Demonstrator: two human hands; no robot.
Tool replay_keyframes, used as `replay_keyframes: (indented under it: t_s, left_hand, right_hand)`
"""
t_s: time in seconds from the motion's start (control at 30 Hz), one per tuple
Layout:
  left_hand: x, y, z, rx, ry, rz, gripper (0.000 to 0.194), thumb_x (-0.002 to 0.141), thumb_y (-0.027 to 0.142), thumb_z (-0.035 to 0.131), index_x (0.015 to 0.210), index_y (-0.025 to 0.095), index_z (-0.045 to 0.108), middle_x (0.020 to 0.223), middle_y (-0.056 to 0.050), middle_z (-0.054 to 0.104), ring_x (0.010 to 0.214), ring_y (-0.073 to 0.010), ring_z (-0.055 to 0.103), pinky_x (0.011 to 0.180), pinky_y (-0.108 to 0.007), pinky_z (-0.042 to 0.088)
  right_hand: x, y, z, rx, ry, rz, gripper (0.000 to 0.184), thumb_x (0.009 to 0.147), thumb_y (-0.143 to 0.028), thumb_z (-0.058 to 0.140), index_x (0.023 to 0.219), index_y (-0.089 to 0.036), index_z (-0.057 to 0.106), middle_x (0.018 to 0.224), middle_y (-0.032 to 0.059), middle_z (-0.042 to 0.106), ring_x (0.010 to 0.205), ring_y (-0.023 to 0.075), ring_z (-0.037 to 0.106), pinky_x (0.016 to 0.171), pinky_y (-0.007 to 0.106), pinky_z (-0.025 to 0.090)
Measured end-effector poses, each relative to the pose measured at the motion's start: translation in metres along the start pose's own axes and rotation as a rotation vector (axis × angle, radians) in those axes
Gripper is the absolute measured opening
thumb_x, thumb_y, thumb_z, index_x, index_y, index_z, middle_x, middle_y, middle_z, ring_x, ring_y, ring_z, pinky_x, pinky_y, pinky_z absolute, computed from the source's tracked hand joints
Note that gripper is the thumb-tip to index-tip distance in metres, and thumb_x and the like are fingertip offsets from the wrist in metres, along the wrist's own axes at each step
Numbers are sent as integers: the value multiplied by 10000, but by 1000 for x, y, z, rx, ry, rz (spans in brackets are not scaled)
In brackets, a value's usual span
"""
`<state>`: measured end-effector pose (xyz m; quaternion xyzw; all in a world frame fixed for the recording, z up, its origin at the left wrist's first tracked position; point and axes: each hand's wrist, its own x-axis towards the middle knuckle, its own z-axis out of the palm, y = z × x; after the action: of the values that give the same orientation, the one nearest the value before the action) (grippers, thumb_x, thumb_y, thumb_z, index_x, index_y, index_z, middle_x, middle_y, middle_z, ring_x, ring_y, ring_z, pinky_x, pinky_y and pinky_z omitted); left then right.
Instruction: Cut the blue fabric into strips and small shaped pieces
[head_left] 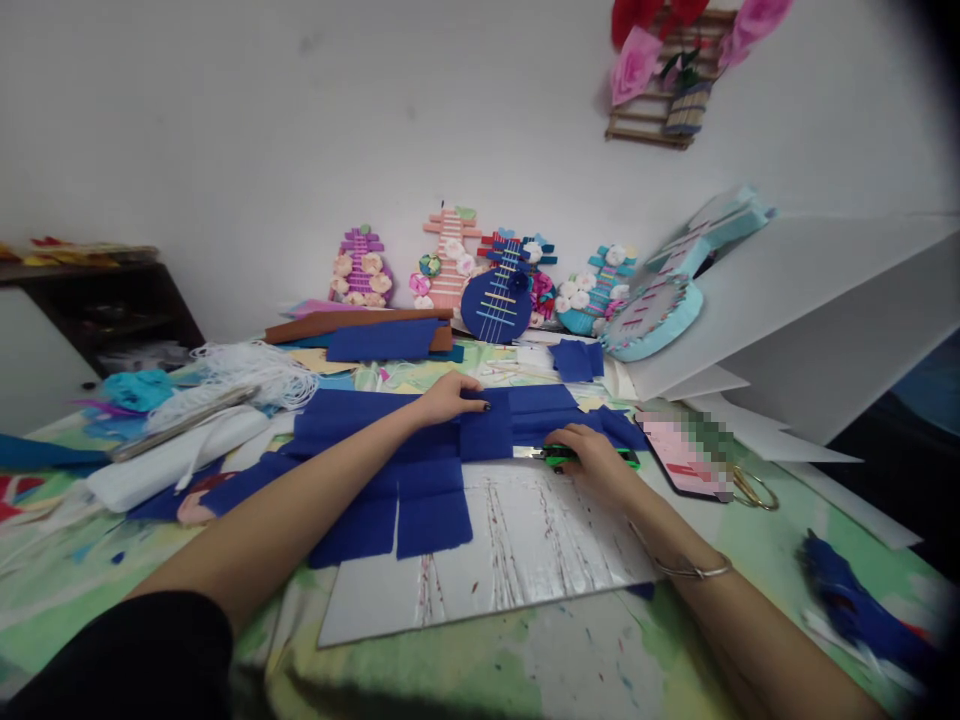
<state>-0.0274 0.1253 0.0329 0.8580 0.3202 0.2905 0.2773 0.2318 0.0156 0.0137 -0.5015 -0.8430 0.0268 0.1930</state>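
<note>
one wall (pixel 225 130) backs the flecked tablecloth (pixel 547 660), left hand (pixel 451 399) spread on paper (pixel 433 510), right hand (pixel 587 456) clasping cutter (pixel 554 455).

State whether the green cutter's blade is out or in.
Out: the pale blade projects from the green cutter in the right hand.

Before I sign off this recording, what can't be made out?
Cutter, head view: mid-handle covered by the right grip.
Phone, head view: screen partly pixelated.
Blue bundle, head view: blurred, fading into the dark right edge.
Shelf, head view: contents too dim and small.
Black sleeve, head view: cut off at lower left.
</note>
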Motion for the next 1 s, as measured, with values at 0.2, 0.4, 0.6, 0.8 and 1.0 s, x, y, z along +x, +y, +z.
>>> replay_keyframes:
  t_s: [0.2, 0.4, 0.6, 0.8, 1.0]
  left_hand:
    - [5, -17, 10, 213, 48, -26, 196, 696, 332, 592, 692, 140, 638, 632, 14, 592, 635, -126, 501, 603, -225, 353]
    - [3, -21, 13, 302, 112, -73, 152, 701, 288, 586, 667, 146, 627, 637, -8, 593, 649, -147, 513, 629, -247, 360]
    - [-3, -18, 17, 309, 102, -46, 155, 689, 200, 611, 831, 143, 635, 809, -45, 641, 764, -167, 565, 722, -269, 409]
    - [-18, 15, 10, 241, 23, 214, 109, 711, 131, 604, 797, 168, 659, 921, -50, 620, 894, -164, 539, 868, -312, 379]
    - [-45, 30, 17, 327, -220, 341, 265, 787, 159, 542, 973, 297, 670, 1180, -31, 533, 1154, -238, 352, 962, -427, 285]
  right_hand:
    - [2, 5, 4, -67, 26, -4, 423, 669, -17, 510, 1043, -179, 622, 983, 99, 590, 931, 244, 523, 814, 342, 410]
    - [5, 7, 11, -99, 22, -50, 502, 698, 7, 436, 1120, -184, 631, 935, 109, 601, 886, 235, 525, 787, 341, 420]
    - [5, 3, 10, -71, -32, -91, 591, 656, 56, 383, 1144, -178, 620, 958, 117, 603, 868, 221, 524, 787, 334, 414]
    - [4, 4, 9, -40, -25, -71, 610, 614, 63, 409, 1113, -201, 641, 946, 104, 614, 858, 219, 531, 790, 329, 415]
    - [4, 8, 11, -61, -44, -87, 615, 616, 62, 413, 1131, -198, 628, 935, 107, 607, 842, 214, 520, 769, 332, 411]
